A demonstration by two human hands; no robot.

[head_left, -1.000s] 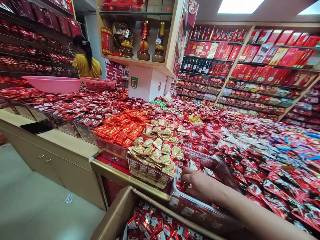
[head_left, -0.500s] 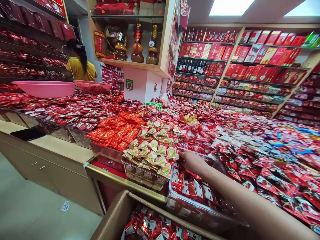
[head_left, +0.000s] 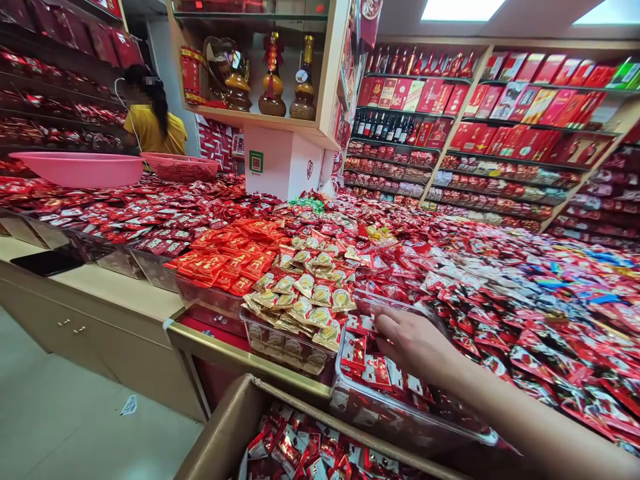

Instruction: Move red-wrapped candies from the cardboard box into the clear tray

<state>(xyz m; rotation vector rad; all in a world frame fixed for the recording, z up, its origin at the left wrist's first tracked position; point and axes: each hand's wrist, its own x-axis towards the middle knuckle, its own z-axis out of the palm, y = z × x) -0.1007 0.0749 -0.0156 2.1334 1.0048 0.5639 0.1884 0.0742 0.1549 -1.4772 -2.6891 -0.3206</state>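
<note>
Currently: right hand (head_left: 415, 343), fingers loosely spread, resting on red-white foil candy packets (head_left: 373, 370) inside clear plastic bin (head_left: 400, 420), counter's front edge; bin part-filled, brown cardboard carton (head_left: 225, 433) below holds more packets.

Glossy foil packets (head_left: 380, 370) fill a clear plastic bin (head_left: 400, 420) above a matt cardboard box (head_left: 225, 433).

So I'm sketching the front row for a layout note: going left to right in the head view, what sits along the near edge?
Black phone → orange-red packets → gold packets → clear bin with the right hand.
</note>
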